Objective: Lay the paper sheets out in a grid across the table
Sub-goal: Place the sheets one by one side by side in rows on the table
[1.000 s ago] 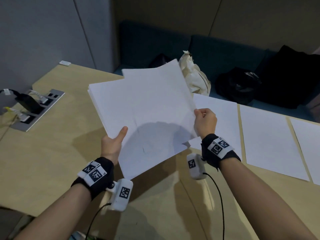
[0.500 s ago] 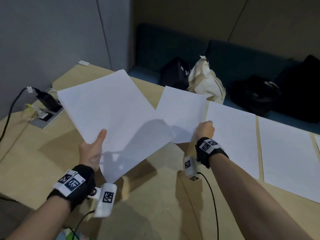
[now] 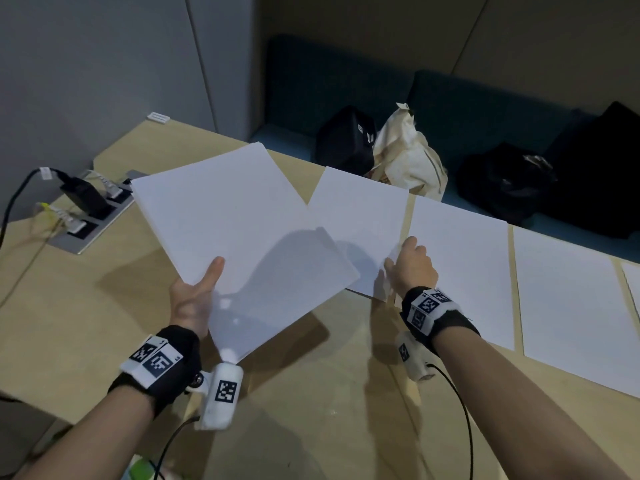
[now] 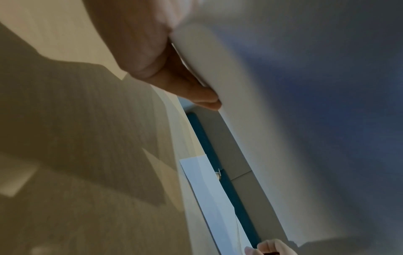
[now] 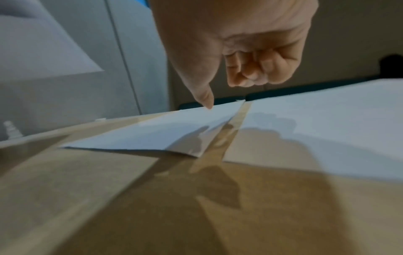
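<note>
My left hand (image 3: 197,296) grips a stack of white sheets (image 3: 239,233) by its near edge, thumb on top, and holds it tilted above the table (image 3: 311,410); in the left wrist view my fingers (image 4: 187,86) lie under the stack (image 4: 283,120). A single sheet (image 3: 360,223) lies on the table, its near right corner slightly lifted (image 5: 194,150). My right hand (image 3: 412,265) hovers over that corner, its fingers (image 5: 250,74) curled into the palm with nothing in them and the thumb pointing down. To its right lie two more sheets (image 3: 460,268) (image 3: 571,306) in a row.
A socket panel with plugs and cables (image 3: 86,209) is set into the table at the left. Behind the far edge, a bench holds a black bag (image 3: 346,140), a cream tote (image 3: 408,157) and dark clothing (image 3: 519,181). Bare tabletop lies near me.
My right hand pulled one sheet off the stack, carried it right and down onto the table beside the row, then let go. My left hand swung the stack to the left.
</note>
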A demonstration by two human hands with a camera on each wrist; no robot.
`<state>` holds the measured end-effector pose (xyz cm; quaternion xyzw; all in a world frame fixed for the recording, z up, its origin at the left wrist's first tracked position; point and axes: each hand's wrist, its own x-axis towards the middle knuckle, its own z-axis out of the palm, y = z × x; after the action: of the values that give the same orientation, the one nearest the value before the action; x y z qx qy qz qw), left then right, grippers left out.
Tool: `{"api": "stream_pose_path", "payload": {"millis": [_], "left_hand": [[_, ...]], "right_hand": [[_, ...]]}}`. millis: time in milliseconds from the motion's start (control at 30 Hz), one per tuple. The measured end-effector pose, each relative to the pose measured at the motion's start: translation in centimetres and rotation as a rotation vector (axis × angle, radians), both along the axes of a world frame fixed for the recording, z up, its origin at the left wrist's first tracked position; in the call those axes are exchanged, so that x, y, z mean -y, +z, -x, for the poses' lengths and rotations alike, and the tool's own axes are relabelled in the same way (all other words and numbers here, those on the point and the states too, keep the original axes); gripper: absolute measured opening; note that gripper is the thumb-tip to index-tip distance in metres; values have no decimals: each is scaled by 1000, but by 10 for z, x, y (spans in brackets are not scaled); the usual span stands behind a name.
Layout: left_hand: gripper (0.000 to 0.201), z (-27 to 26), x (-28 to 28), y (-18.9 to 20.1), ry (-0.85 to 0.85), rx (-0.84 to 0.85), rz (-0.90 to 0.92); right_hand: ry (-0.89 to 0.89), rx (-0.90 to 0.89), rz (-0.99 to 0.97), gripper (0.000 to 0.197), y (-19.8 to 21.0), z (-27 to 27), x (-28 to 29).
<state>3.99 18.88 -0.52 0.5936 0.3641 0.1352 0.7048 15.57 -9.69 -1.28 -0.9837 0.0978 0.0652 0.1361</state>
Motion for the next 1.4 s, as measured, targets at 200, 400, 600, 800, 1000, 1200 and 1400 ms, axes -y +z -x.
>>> {"api": "stream_pose_path", "payload": {"millis": [200,400,600,800,1000,1200,1400], "left_hand": [[16,1,1,-2,-29,-49,-8],[12,3,6,-1,-34,-34,-29],[13,4,7,0,-48,-43,-18],[17,6,9,3,-49,-13,-28],[33,8,10,3,-72,-5,-33],[37,9,19,9,-120,24,-51],[39,5,34,15,-94,34,-49]], "right_hand": [[340,14,94,41,-15,5,-15],[379,-111,90,44,-28,12,-22],[377,-95,70,45,-27,15,-19],[361,-106,42,41,-26,15,-20],[271,65,-264,34,-1,11,-23],[341,-131,-647,40,39,19,-42],[198,115,-666,30,39,29,-40]]}}
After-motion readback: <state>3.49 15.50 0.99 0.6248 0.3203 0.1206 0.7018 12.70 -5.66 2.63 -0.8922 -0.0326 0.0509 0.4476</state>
